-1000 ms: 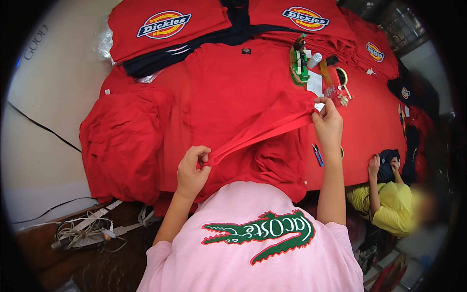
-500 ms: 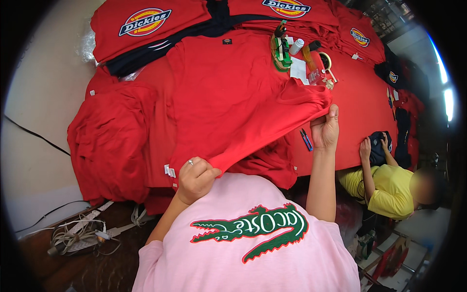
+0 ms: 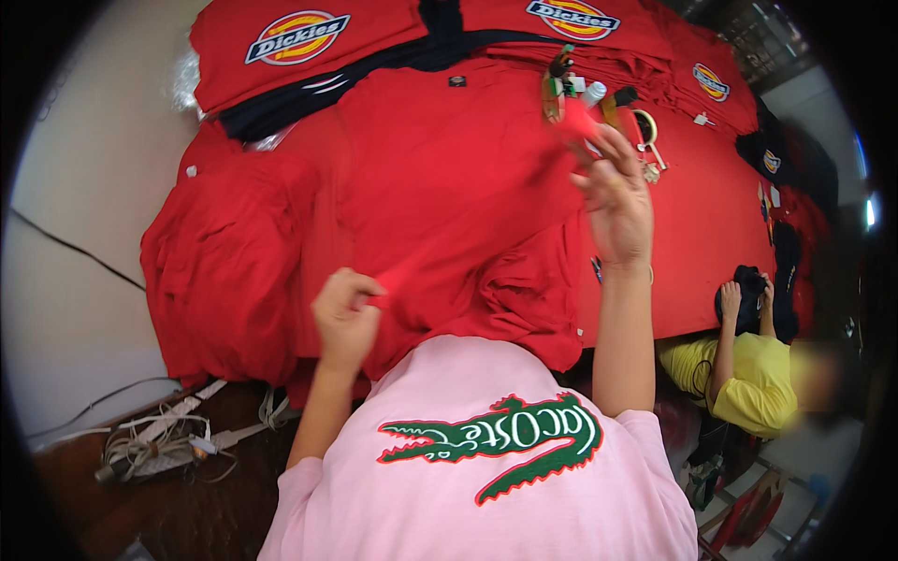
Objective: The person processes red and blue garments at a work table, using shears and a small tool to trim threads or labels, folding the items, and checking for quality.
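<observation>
A red T-shirt [image 3: 486, 229] stretches slantwise between my two hands, blurred by motion. My left hand [image 3: 346, 313] is closed on its near edge, low and left of centre. My right hand [image 3: 622, 210] is raised at the other end. Its fingertips meet the raised cloth there, though blur softens the grip. Underneath, another red shirt [image 3: 402, 122] lies flat on the table, with a small dark neck label [image 3: 456, 81]. More red cloth [image 3: 524, 299] lies crumpled close to my body.
A red heap of cloth [image 3: 220, 262] sits at left. Printed red shirts [image 3: 374, 61] line the back. Beyond my right hand are a tape roll [image 3: 645, 126] and a white spool [image 3: 594, 92]. A co-worker in yellow [image 3: 748, 379] handles dark cloth at right. Cables [image 3: 154, 444] lie lower left.
My right hand has moved up with the far end of the T-shirt, which now blurs near the tools. My left hand has shifted left and slightly up, still gripping cloth.
</observation>
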`<state>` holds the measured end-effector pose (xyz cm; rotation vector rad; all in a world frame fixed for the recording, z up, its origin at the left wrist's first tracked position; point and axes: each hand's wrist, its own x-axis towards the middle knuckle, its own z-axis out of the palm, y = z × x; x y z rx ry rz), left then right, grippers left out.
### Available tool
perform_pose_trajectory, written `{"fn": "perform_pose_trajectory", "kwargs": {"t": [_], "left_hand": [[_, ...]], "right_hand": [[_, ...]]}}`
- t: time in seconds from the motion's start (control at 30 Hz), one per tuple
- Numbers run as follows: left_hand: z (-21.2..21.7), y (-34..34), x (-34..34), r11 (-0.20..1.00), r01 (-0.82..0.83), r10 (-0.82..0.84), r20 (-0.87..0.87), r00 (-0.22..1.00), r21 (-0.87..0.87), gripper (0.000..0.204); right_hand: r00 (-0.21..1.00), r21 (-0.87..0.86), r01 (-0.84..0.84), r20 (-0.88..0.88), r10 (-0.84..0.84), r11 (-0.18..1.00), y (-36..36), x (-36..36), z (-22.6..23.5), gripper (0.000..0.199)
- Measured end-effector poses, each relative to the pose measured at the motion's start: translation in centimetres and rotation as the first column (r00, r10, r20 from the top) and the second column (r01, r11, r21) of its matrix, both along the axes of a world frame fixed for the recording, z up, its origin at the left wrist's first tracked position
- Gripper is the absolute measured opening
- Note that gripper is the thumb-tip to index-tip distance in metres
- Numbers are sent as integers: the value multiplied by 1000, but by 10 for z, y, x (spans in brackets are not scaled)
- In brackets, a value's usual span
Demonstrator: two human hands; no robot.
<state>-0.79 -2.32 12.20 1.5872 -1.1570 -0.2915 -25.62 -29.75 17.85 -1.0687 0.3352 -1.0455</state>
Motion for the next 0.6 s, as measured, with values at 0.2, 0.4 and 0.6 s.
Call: {"fn": "perform_pose_trajectory", "kwargs": {"t": [0.2,0.4,0.6], "left_hand": [[-27,48,101,789,6,105,-145,984,615,17],[-69,42,125,744,29,152,-212,965,667,20],[-107,-69,131,923,-87,167,-186,968,375,27]], "right_hand": [[954,-37,-103,-285,88,994,-13,15,-13,48],[704,217,309,-707,-70,926,-44,-19,-131,33],[749,220,256,-660,-50,941,-62,14,-155,35]]}}
